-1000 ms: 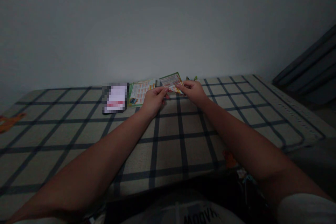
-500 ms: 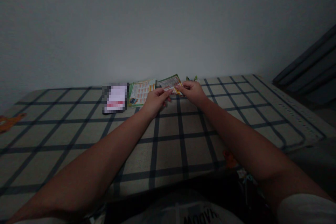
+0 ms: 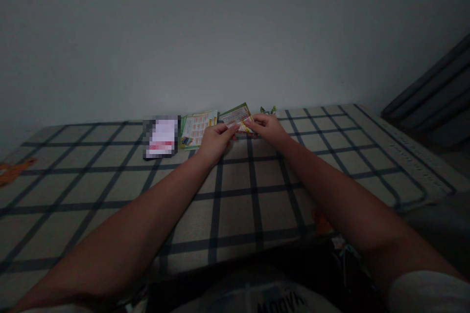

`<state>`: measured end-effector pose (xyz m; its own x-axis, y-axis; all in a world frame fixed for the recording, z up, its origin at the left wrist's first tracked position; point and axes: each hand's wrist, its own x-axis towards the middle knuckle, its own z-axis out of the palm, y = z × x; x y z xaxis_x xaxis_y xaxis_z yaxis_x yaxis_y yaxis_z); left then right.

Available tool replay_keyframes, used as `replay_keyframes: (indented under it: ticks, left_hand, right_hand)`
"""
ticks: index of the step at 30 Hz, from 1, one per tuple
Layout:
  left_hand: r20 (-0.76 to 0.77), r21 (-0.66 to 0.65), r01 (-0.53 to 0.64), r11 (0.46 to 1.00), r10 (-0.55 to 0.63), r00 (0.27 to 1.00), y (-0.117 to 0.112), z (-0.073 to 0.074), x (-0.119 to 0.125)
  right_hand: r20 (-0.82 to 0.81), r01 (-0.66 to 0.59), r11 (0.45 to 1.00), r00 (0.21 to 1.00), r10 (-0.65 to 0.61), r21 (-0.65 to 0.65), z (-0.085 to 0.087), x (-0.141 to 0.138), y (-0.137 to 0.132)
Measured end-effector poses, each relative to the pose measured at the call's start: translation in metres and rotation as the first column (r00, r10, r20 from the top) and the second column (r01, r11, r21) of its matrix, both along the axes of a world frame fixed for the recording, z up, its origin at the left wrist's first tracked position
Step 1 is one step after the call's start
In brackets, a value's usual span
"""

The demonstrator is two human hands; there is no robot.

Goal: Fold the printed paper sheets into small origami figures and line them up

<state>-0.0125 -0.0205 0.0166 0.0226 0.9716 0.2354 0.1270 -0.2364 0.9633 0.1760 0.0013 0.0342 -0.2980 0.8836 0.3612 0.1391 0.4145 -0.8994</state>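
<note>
A small printed leaflet (image 3: 237, 115), with a green border and red and yellow print, is held tilted above the table near the wall. My right hand (image 3: 270, 128) pinches its right edge between thumb and fingers. At its lower left edge, my left hand (image 3: 216, 141) is closed with the thumb on the paper; its fingertips are partly hidden. Left of the hands, a larger printed sheet (image 3: 198, 127) with rows of red print lies on the cloth over something green.
A phone-like object (image 3: 161, 137), pixelated, lies left of the sheet. Small green objects (image 3: 268, 109) sit behind my right hand. The checked tablecloth (image 3: 235, 205) reaches the grey wall (image 3: 235, 34), with orange patches (image 3: 16, 171) at left. Dark folds (image 3: 433, 93) stand at far right.
The leaflet has shifted slightly left and tilted a little more. My left thumb has come onto its lower edge, and my right hand has moved slightly left with it.
</note>
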Motion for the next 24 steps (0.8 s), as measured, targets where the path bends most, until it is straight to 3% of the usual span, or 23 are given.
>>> replay_keyframes:
  ticks: [9,16,24]
  left_hand:
    - [0.111,-0.09,0.098,0.991,-0.088,0.99,0.002,-0.0023,0.0024]
    - [0.075,-0.099,0.139,0.985,-0.132,0.988,0.0002,-0.0038,0.001]
    - [-0.04,-0.091,0.083,0.992,-0.087,0.995,-0.0027,-0.0006,-0.0006]
  right_hand:
    - [0.062,0.02,0.999,0.998,-0.023,0.045,0.001,0.0001,-0.0001]
    - [0.109,0.002,1.0,0.994,-0.005,0.022,0.0005,0.0031,0.0008]
    - [0.167,0.031,0.998,0.985,-0.04,0.057,-0.0003,0.0036,0.0027]
